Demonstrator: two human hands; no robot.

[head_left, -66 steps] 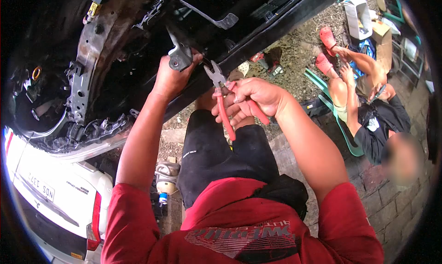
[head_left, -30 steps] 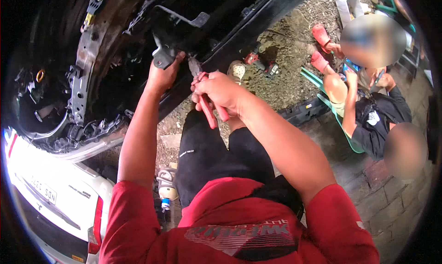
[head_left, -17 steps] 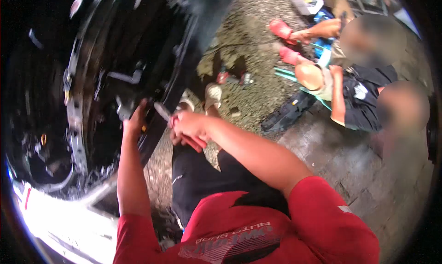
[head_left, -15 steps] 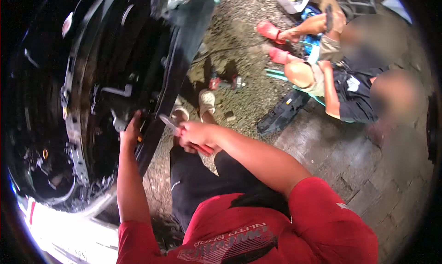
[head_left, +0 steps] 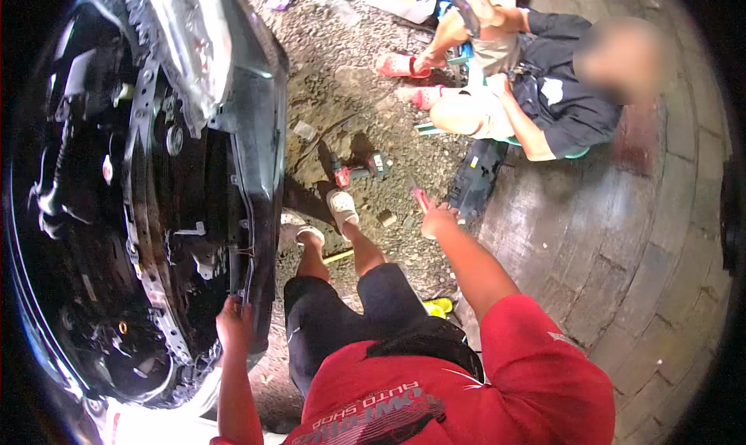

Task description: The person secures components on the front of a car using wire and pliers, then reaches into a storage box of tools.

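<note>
My right hand point(head_left: 440, 221) is closed around red-handled pliers point(head_left: 420, 199), held out to the right above the gravel with the jaws pointing away from me. On the left, my left hand point(head_left: 235, 321) is at the inner side of a dark car bumper point(head_left: 264, 173). Its fingers are curled beside a dark cable point(head_left: 235, 270) that runs along the bumper; what they grip is hidden. Beyond that hand lies the car's open front end, with a metal crossbar point(head_left: 140, 134) and a small grey bracket point(head_left: 208, 265).
A red cordless drill point(head_left: 342, 173) lies on the gravel near my white clogs point(head_left: 342, 206). A long black plastic part point(head_left: 475, 177) lies to the right. A person in a black shirt point(head_left: 571, 88) sits low at the upper right. A yellow object point(head_left: 439, 307) is beside my leg.
My right hand has swung away from the bumper to the right with the pliers. My left hand now appears lower along the bumper, and the whole view has shifted.
</note>
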